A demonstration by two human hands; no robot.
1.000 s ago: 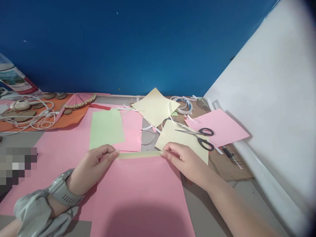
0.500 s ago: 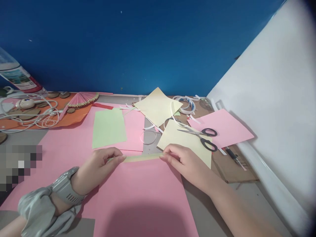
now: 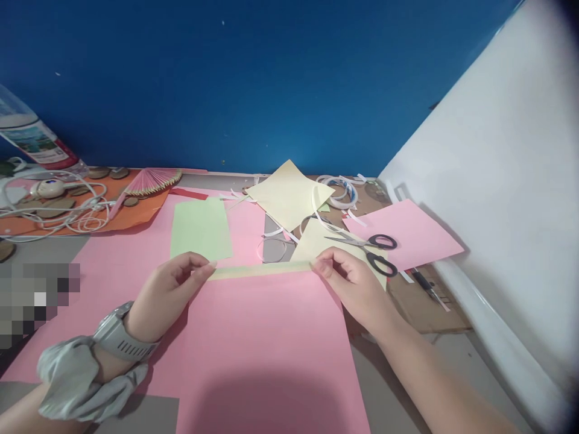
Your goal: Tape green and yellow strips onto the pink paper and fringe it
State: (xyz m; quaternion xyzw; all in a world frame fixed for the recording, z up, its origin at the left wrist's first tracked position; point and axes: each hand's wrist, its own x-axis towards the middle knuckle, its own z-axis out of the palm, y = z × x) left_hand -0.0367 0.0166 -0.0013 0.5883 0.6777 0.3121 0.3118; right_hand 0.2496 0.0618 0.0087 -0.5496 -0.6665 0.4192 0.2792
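Observation:
A large pink paper sheet [image 3: 271,337] stretches towards me. A narrow pale yellow-green strip [image 3: 262,270] runs along its far edge. My left hand [image 3: 174,286], with a grey watch and a scrunchie on its wrist, pinches the strip's left end between thumb and fingers. At the right end, my right hand [image 3: 350,280] pinches the same edge, also closed. The far edge looks slightly raised; how the strip joins the sheet cannot be made out. Beyond my left hand lies a light green paper [image 3: 201,229]. Black-handled scissors [image 3: 380,256] rest on a pale yellow paper [image 3: 312,241] beyond my right hand.
Behind are a yellow square [image 3: 289,193], tape rolls [image 3: 348,196] and paper scraps. A pink paper [image 3: 407,235] and a pen [image 3: 427,286] lie right. A pleated pink fan [image 3: 151,181], white cable [image 3: 90,220] and bottle [image 3: 38,141] are left. Walls close the back and right.
Both hands have moved away from me and farther apart, carrying the sheet's far edge along. More of the strip shows between them. The scissors and other papers stay where they were.

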